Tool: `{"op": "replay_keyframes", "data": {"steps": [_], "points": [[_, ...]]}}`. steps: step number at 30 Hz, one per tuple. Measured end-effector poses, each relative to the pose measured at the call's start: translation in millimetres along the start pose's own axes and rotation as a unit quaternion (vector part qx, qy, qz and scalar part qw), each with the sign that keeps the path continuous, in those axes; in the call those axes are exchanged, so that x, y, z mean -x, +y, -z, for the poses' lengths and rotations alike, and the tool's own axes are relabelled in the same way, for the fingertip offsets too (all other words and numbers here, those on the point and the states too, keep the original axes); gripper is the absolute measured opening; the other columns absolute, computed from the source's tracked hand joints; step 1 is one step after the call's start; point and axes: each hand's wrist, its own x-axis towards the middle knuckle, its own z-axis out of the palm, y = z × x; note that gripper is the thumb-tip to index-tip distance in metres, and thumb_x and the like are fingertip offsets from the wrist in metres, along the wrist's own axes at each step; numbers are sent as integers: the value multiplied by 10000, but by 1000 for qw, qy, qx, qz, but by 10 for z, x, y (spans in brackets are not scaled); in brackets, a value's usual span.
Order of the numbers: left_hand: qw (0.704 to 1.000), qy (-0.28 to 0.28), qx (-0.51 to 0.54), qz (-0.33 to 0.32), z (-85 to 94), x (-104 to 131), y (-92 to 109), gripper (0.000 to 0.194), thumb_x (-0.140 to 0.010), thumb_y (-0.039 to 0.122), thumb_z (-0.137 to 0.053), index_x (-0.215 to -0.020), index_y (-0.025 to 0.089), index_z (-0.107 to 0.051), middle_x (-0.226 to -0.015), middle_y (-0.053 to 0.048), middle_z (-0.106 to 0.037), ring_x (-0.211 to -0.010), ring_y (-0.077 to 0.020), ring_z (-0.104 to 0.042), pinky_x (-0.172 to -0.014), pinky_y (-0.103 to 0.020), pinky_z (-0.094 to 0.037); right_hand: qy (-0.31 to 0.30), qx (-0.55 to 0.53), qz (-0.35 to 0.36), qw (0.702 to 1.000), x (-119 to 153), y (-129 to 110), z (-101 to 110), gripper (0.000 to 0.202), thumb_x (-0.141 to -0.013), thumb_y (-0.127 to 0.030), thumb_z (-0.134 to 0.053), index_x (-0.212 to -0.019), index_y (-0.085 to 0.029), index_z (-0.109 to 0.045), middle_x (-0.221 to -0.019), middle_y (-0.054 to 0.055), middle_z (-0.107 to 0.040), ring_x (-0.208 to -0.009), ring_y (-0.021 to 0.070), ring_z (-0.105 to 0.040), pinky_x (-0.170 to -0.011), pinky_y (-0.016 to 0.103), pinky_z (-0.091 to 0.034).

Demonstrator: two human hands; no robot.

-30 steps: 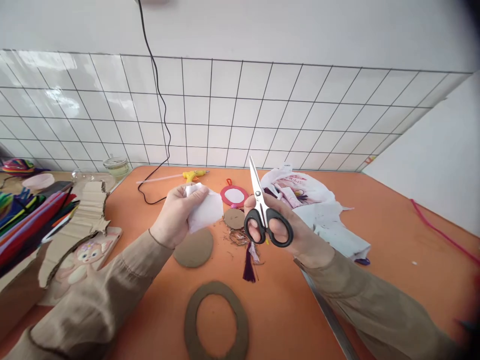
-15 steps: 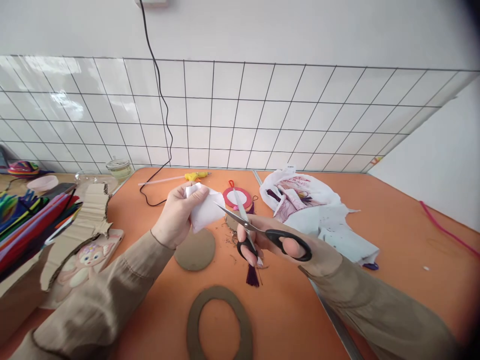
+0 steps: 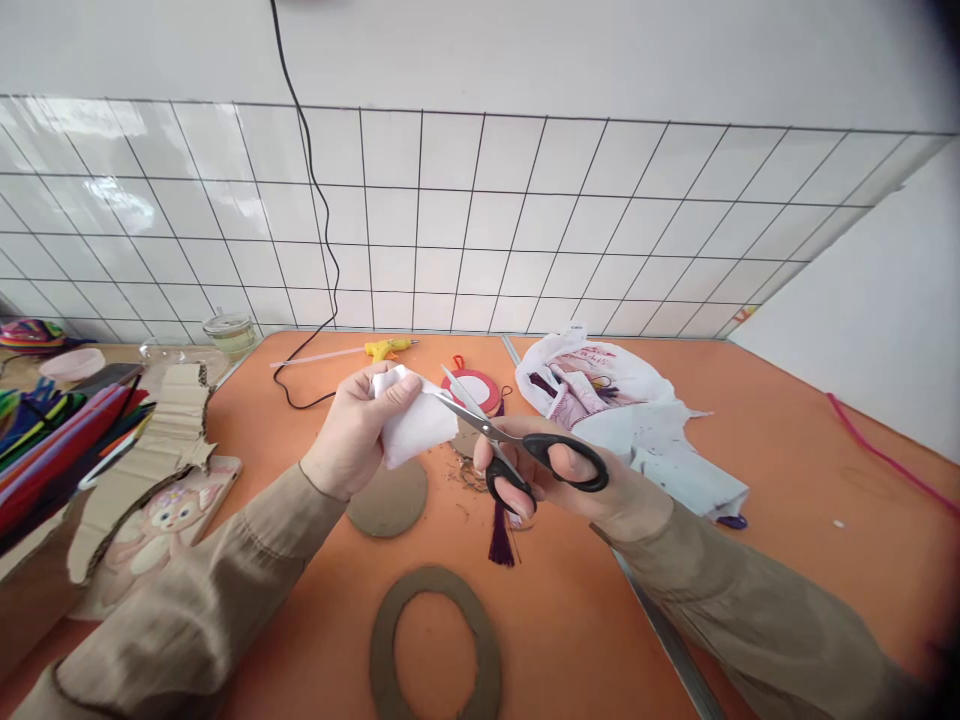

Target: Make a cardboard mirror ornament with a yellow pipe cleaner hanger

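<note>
My left hand (image 3: 360, 425) pinches a folded white sheet (image 3: 416, 428), paper or thin cloth, between thumb and fingers. In my right hand (image 3: 592, 490) is a pair of black-handled scissors (image 3: 489, 430), thumb and fingers through the loops. Its blades are parted and reach the right edge of the sheet. Below lie a brown cardboard disc (image 3: 388, 500) and a cardboard ring (image 3: 382, 640). Behind the scissors is a red-rimmed round piece (image 3: 487, 384) with a white middle. A dark purple tassel (image 3: 502, 540) lies under my right hand, partly hidden.
A yellow glue gun (image 3: 386, 350) with a glue stick lies at the back. A white plastic bag (image 3: 637, 395) of craft pieces sits to the right. Torn corrugated cardboard (image 3: 169, 420) and coloured pipe cleaners (image 3: 67, 450) are at the left, with a glass jar (image 3: 229, 333) behind.
The scissor blades have drawn closer together, and their tips have come up to the sheet's edge. My left hand keeps its hold. The whole view has shifted slightly.
</note>
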Motion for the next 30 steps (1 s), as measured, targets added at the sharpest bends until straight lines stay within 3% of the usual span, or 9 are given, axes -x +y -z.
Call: {"op": "replay_keyframes", "data": {"steps": [4,9,17,23,26,30], "points": [[1000,-13,-18,2,7,4,-36,407,-536,398,-939,-608,150,-624,-581,6,-575,-516,-97,-504,-481,-225,-404,6,9,4,1000,0,11,-7,611,-812,-727,-565,-1056,-167,-568,-637,9,-546,-536,121,-451,-424,216,-283],[996,-52,-72,4,33,20,-79,404,-622,473,-883,-639,149,-642,-564,-2,-551,-490,-97,-474,-457,-226,-341,-14,25,15,999,-4,9,-6,638,-814,-745,-553,-1090,-170,-562,-677,9,-572,-511,102,-437,-442,223,-296],[990,-103,-97,6,24,28,-79,386,-673,465,-855,-635,163,-619,-555,0,-558,-474,-89,-473,-434,-209,-338,-38,42,9,998,-6,-1,8,614,-836,-709,-576,-1107,-159,-565,-763,37,-594,-660,151,-531,-560,267,-365],[985,-119,-121,-11,59,18,-88,423,-677,502,-844,-642,157,-602,-558,7,-555,-471,-82,-465,-427,-197,-344,-25,65,-1,998,-20,-56,-82,699,-771,-804,-584,-1046,-161,-550,-749,22,-568,-607,130,-487,-524,247,-339],[981,-127,-143,-31,106,3,-98,413,-701,509,-827,-675,153,-620,-582,7,-563,-499,-88,-488,-448,-198,-370,6,66,-14,998,-2,-83,-124,685,-778,-797,-585,-1025,-158,-563,-718,9,-558,-581,114,-439,-516,241,-311],[978,-127,-158,-51,132,-12,-113,427,-702,526,-818,-665,155,-610,-589,8,-561,-520,-98,-504,-470,-211,-390,3,39,2,999,11,-59,-110,638,-789,-771,-599,-972,-160,-582,-610,-31,-521,-521,101,-413,-505,248,-291]]}}
